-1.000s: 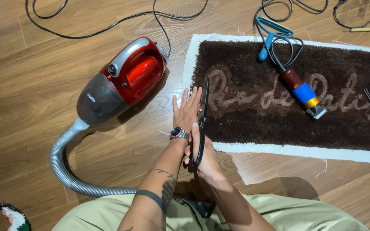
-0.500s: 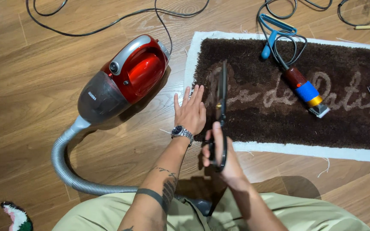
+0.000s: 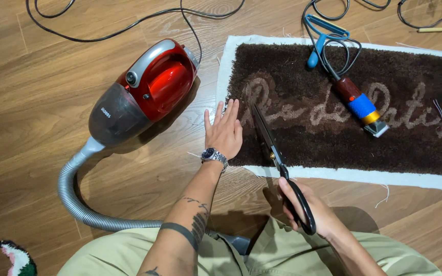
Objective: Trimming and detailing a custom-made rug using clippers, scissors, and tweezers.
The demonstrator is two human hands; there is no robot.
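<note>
While left hand [image 3: 224, 132] flattens rug [image 3: 303, 138], right hand [image 3: 310, 209] holds scissors [image 3: 277, 158].

Left hand [image 3: 224, 134] flat on brown rug [image 3: 333, 138]; right hand [image 3: 310, 212] holds scissors [image 3: 277, 158] (blades nearly closed).

Rug [image 3: 384, 153] right end cut off; cables [image 3: 129, 23] too.

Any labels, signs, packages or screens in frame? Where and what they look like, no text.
Label on the vacuum cleaner: small pale lettering strip on its smoky grey dust bin, left of the rug.
Lettering on the rug: beige cursive script tufted across dark brown pile, white backing border.
Watch on the left hand: small round dark dial, metal band.
No packages, no screens.
</note>
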